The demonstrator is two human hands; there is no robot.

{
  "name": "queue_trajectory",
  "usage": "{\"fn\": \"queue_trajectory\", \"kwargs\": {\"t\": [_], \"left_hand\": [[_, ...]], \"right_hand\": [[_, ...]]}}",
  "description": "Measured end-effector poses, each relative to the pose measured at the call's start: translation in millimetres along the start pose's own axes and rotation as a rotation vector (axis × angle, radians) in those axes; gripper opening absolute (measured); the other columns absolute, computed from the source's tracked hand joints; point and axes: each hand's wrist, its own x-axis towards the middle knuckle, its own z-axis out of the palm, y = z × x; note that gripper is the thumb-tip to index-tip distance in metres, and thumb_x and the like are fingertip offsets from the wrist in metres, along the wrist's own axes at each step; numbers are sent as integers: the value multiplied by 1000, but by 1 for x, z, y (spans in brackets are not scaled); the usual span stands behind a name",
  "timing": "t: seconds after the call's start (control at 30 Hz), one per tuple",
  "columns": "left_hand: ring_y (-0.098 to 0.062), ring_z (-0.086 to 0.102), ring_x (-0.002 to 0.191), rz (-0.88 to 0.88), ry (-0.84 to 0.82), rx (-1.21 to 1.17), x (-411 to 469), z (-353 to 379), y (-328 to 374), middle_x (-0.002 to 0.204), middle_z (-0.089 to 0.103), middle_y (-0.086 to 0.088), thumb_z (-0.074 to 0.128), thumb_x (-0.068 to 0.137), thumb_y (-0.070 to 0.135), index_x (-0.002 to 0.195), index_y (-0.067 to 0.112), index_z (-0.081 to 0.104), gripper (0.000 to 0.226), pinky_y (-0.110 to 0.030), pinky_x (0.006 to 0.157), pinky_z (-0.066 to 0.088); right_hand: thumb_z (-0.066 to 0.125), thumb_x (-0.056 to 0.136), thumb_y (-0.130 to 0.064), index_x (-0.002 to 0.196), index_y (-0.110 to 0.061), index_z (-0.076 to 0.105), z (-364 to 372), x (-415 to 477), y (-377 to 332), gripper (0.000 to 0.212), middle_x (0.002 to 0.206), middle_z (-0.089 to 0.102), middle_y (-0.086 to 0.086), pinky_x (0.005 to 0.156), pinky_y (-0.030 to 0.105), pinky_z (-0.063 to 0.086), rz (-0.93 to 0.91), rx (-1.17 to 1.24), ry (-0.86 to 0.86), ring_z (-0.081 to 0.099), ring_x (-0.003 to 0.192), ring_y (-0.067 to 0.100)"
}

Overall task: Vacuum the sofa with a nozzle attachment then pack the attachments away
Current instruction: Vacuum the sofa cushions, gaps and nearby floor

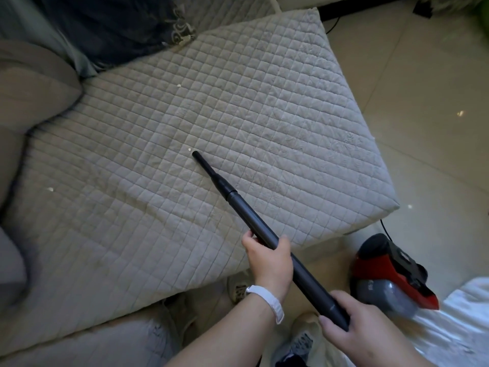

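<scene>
Gripping black wand (pixel 267 234) mid-shaft, your left hand (pixel 268 258) has fingers curled closed around it. Nozzle tip (pixel 197 155) lies beyond those fingers, on quilted sofa cushion (pixel 264 102) beside white crumb (pixel 189 149). Right hand (pixel 354 327) clamps wand's rear end, fingers wrapped shut.

I see both forearms bare, no sleeves. A white wristband (pixel 267 300) wraps the wrist just behind my left hand (pixel 268 260); my right hand (pixel 357 324) wears nothing.
</scene>
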Motion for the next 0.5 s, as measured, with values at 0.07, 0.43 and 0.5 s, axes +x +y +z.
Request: {"fn": "queue_trajectory", "kwargs": {"t": [0.07,0.43,0.5], "left_hand": [[-10,65,71,9,15,-3,2,-1,-1,97,62,-1,70,89,16,126,20,38,49,-17,54,50],[-9,64,69,44,30,-17,16,-9,-4,95,64,-1,70,86,15,125,17,41,48,-20,55,49],[-7,64,68,49,28,-15,18,-12,-2,95,63,0,70,87,16,126,16,41,49,-19,53,49]], "right_hand": [[68,82,-50,96,-38,57,4,2,0,21,71,67,-1,65,17,49,-13,2,2,64,68,1],[62,86,-53,96,-35,54,17,7,-7,22,70,65,0,59,24,50,-21,26,6,63,63,9],[61,86,-54,96,-35,53,17,8,-13,23,70,64,0,58,24,50,-10,20,8,63,62,9]]}}
